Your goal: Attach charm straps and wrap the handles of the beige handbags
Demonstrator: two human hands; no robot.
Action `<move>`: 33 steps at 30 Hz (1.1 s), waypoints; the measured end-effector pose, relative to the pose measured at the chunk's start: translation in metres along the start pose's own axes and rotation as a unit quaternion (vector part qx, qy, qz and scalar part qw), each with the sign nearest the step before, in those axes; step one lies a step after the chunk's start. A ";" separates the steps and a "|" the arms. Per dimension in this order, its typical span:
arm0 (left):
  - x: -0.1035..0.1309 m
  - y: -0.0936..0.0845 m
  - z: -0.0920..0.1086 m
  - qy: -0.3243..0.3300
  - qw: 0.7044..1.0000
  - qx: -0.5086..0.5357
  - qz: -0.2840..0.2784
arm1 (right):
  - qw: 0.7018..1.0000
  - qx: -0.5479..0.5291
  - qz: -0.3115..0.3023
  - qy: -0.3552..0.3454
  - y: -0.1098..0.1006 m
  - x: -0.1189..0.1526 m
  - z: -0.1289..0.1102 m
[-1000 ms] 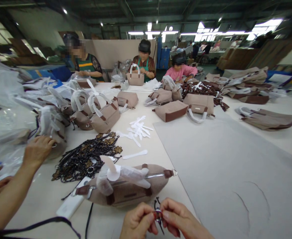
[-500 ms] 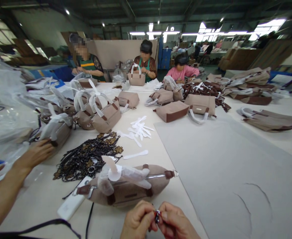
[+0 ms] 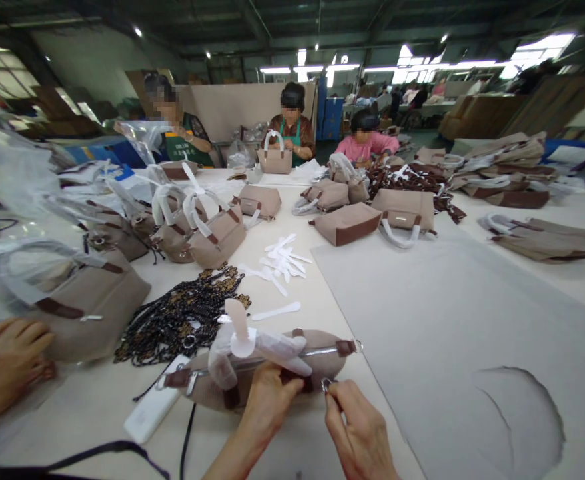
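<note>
We see a dark roof (image 3: 212,25), but long white lamps (image 3: 275,70) and bright windows (image 3: 540,55) glow at the back. The table (image 3: 97,413) looks pale and softly lit. The sides look stretched and smeary. Far-off things look fuzzy. Little squares cover parts of 3 heads (image 3: 292,100).

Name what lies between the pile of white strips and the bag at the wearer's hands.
In the head view, one loose white strip lies between the pile and the bag.
</note>
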State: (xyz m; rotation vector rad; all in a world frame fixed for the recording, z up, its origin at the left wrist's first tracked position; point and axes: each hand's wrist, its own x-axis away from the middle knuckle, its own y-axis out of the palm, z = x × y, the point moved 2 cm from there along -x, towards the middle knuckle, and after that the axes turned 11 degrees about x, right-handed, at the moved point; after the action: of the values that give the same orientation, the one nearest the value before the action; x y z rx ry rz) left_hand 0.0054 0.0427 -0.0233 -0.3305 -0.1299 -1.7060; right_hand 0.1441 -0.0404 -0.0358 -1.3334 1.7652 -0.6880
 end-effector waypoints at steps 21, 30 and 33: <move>-0.041 -0.010 0.013 0.036 0.987 0.151 -0.042 | 0.930 0.294 0.194 0.104 0.055 -0.055 -0.032; -0.046 -0.010 0.006 0.007 0.976 0.216 -0.034 | 0.919 0.335 0.199 0.062 0.066 -0.048 -0.053; -0.047 -0.013 0.004 -0.007 0.974 0.222 -0.034 | 0.923 0.327 0.196 0.054 0.074 -0.040 -0.058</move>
State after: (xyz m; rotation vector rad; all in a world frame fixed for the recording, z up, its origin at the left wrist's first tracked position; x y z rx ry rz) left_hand -0.0009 0.0906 -0.0314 -0.0037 -0.5286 -1.6889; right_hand 0.0615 0.0173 -0.0538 -0.4816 1.6048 -1.0122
